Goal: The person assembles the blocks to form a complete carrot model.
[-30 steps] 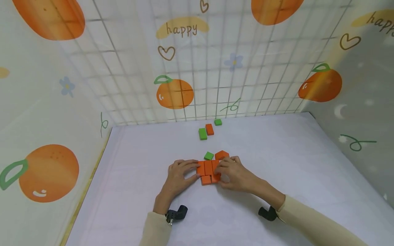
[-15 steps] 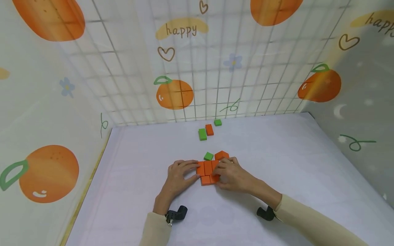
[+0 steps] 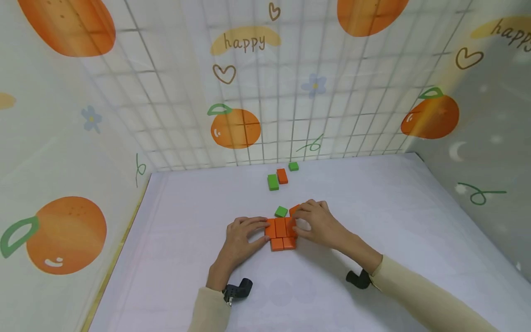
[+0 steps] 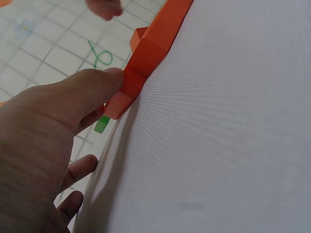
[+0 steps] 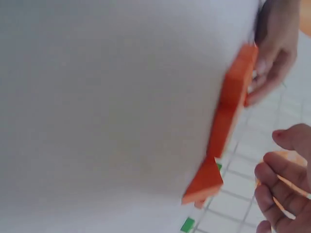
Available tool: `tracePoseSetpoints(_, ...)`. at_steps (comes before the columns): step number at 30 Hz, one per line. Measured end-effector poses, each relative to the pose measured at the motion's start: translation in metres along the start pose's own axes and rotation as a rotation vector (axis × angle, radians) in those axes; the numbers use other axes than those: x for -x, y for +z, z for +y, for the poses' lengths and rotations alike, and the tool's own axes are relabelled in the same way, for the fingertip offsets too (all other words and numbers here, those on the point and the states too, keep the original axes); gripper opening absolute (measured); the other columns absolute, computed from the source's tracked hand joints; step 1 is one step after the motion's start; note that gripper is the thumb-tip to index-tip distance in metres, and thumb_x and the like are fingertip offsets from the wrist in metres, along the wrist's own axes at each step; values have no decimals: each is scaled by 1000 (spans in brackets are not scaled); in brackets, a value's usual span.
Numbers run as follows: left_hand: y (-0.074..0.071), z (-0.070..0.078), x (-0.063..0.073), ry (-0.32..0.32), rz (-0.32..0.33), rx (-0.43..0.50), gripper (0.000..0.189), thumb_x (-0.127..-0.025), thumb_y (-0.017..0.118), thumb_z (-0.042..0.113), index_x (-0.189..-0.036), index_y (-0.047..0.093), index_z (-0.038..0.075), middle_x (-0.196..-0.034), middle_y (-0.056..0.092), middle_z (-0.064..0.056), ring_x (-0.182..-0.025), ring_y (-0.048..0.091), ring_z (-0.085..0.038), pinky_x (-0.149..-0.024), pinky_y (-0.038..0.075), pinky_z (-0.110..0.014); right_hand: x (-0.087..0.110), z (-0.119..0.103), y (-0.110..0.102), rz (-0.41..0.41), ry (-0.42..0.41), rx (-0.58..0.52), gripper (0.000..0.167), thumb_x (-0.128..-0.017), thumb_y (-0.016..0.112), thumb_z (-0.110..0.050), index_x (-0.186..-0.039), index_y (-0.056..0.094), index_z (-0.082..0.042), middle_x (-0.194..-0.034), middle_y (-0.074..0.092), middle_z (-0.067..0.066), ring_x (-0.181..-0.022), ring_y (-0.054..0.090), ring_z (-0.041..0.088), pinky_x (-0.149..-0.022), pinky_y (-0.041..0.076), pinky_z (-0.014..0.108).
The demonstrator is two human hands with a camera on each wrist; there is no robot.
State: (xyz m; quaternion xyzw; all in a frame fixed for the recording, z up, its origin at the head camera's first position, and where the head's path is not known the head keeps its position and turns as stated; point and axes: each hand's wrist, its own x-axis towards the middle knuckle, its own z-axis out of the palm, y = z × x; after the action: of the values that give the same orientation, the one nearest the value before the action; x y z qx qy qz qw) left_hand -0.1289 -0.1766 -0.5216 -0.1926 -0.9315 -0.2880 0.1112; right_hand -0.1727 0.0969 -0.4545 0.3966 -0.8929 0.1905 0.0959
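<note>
Several orange blocks lie flush together on the white table, with upright oblong blocks [image 3: 280, 227] in a back row and two small front blocks [image 3: 277, 244] side by side before them. My left hand [image 3: 240, 239] holds the leftmost orange block [image 4: 133, 82] between thumb and index finger; the other fingers stay off it. My right hand [image 3: 317, 224] hovers over the group's right side, and the right wrist view shows its fingers apart with nothing in them. Behind it, an orange triangular block [image 5: 206, 182] is partly hidden in the head view.
A small green block [image 3: 281, 211] lies just behind the group. Farther back are a green oblong block [image 3: 273, 182], an orange block [image 3: 282, 176] and another small green block [image 3: 293, 166]. A printed curtain [image 3: 178, 115] hangs around the table [image 3: 186, 198].
My right hand has let go of the right front orange block and moved up and back. That block now sits squarely beside its neighbour. The left hand keeps its place.
</note>
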Motion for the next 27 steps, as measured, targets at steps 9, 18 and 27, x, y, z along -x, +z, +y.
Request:
tracePoseSetpoints(9, 0, 2, 1, -23, -4, 41, 39, -92, 71, 43, -128, 69, 28, -138, 58, 15, -121, 45, -18, -102, 29, -52, -47, 31, -6, 68, 246, -60, 29, -89, 78, -27, -110, 73, -7, -104, 67, 7, -101, 55, 27, -86, 36, 50)
tracePoseSetpoints(18, -4, 1, 1, -8, 11, 33, 40, -91, 72, 43, -127, 70, 27, -138, 59, 14, -121, 46, -20, -101, 30, -53, -101, 58, 5, 73, 376, -13, 33, -90, 76, -28, -113, 73, -4, -105, 69, 12, -97, 59, 30, -84, 39, 51)
tracePoseSetpoints(27, -2, -2, 0, -3, 2, 33, 39, -92, 70, 45, -128, 69, 29, -138, 58, 16, -121, 46, -18, -100, 31, -50, -129, 73, 20, -52, 501, -17, 42, -89, 75, -35, -116, 72, -3, -107, 68, 12, -99, 60, 31, -87, 40, 50)
